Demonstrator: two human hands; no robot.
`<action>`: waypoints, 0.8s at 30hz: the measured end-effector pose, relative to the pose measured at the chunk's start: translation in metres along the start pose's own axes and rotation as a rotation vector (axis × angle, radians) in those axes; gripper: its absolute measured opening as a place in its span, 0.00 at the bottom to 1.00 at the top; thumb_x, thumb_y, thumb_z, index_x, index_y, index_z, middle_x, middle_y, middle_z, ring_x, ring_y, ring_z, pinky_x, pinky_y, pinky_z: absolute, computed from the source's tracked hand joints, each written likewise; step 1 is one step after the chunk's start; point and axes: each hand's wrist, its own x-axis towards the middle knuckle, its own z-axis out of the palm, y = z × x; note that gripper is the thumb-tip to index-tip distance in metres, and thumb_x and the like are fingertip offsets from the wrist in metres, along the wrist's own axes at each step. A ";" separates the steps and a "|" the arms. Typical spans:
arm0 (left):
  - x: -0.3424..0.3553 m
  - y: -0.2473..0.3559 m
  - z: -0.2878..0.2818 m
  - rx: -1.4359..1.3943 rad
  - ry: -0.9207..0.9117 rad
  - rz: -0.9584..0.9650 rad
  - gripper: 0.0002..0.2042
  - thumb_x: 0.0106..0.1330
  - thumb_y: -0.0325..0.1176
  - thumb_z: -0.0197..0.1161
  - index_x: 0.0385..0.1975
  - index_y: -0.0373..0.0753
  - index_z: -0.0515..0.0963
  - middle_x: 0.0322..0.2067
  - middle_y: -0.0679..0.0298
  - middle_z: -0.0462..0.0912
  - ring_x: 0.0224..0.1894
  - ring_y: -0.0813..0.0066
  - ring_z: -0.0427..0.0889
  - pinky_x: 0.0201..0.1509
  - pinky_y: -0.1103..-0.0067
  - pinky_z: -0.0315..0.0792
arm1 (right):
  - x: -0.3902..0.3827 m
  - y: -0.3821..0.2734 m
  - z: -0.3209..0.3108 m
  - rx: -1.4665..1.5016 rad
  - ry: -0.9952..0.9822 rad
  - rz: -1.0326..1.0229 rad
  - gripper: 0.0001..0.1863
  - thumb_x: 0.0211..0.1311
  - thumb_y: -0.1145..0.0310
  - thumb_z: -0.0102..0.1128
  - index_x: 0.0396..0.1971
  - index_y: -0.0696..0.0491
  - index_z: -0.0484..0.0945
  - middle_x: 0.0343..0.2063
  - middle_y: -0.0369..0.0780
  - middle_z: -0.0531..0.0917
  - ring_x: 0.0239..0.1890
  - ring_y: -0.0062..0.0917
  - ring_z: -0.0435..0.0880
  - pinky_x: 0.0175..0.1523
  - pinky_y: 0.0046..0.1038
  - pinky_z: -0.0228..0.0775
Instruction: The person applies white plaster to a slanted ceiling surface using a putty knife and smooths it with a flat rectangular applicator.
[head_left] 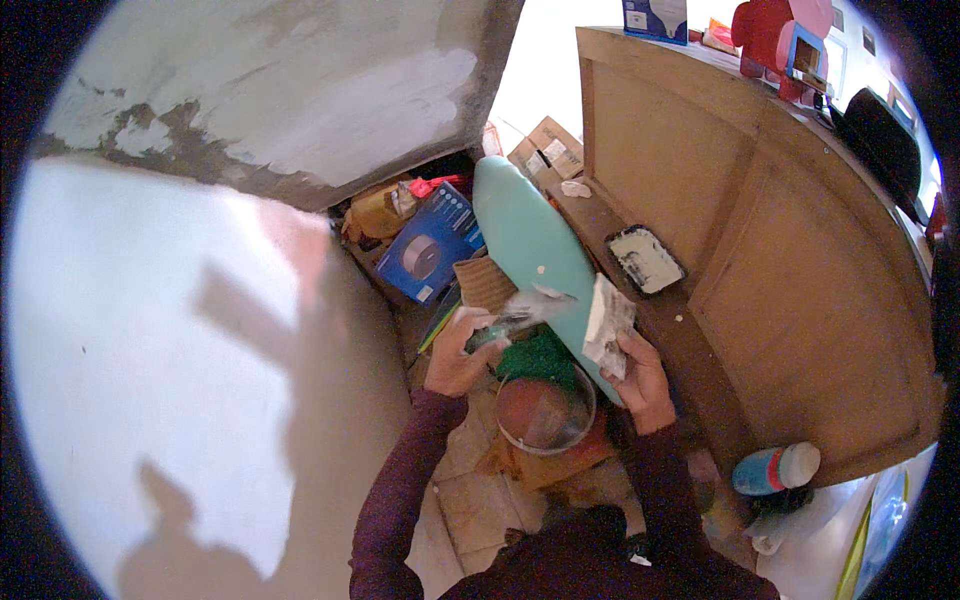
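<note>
Beyond the left grip (462, 352), a blue box (440, 225) with a round grey device pictured on it leans at a tilt; farther out lie a tan bag (380, 214) and a bright red piece of material (436, 186). Just ahead of that grip, ribbed brown cardboard (482, 284) sits next to a long pale-teal board (528, 225), rounded at its far end, which passes behind the right grip (643, 375). Past its far end is a cardboard box (552, 142). To the right of the right grip stands a large brown wooden panel (770, 250), with a red object (775, 40) and a blue box with a bulb-like picture (655, 20) along its top. Nearer the body, right of that same grip, a blue jar (758, 472) with a white lid lies tipped.
</note>
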 end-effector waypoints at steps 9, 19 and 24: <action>-0.075 0.036 -0.100 -0.584 -0.470 -0.703 0.26 0.62 0.34 0.69 0.59 0.33 0.73 0.36 0.70 0.83 0.31 0.86 0.77 0.35 0.85 0.73 | -0.039 0.040 0.073 -0.129 -0.260 0.259 0.25 0.61 0.67 0.61 0.56 0.62 0.70 0.42 0.42 0.83 0.38 0.25 0.86 0.43 0.27 0.81; -0.130 0.053 -0.141 -0.467 -0.463 -0.791 0.26 0.62 0.34 0.69 0.59 0.34 0.73 0.31 0.70 0.82 0.25 0.87 0.75 0.29 0.85 0.72 | -0.062 0.037 0.071 0.093 -0.259 0.240 0.21 0.62 0.69 0.59 0.54 0.61 0.72 0.46 0.43 0.83 0.45 0.31 0.85 0.49 0.32 0.80; -0.150 0.076 -0.133 -0.700 -0.403 -0.783 0.25 0.62 0.32 0.68 0.59 0.33 0.73 0.34 0.70 0.81 0.27 0.87 0.75 0.30 0.85 0.72 | -0.080 0.062 0.068 -0.169 -0.282 0.379 0.27 0.62 0.68 0.61 0.58 0.62 0.68 0.50 0.42 0.80 0.49 0.27 0.82 0.55 0.31 0.76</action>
